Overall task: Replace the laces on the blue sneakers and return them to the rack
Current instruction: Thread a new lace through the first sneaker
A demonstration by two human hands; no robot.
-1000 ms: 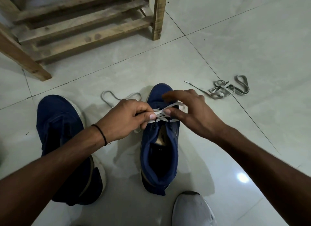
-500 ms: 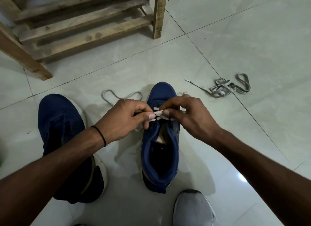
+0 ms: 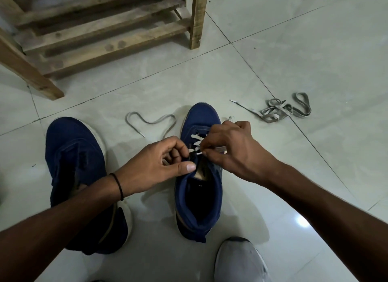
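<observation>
Two blue sneakers stand on the tiled floor. The right sneaker (image 3: pixel 200 200) is between my hands, toe pointing away, with a grey lace (image 3: pixel 196 137) crossed through its front eyelets. My left hand (image 3: pixel 156 166) pinches the sneaker's left eyelet edge, thumb stretched toward the tongue. My right hand (image 3: pixel 233 149) pinches the white tip of the lace at that eyelet. One free end of the lace (image 3: pixel 151 120) loops on the floor left of the toe. The left sneaker (image 3: pixel 77 170) lies beside my left forearm, without a visible lace.
A wooden slatted shoe rack (image 3: pixel 100 32) stands at the back left. A second grey lace (image 3: pixel 283 110) lies bunched on the floor to the right. A grey-clad knee or foot (image 3: pixel 241 260) shows at the bottom edge.
My right hand has dropped from above the laces and moved left, bringing the lace tip to the left eyelet. My left hand has shifted its pinch slightly down the eyelet edge.
</observation>
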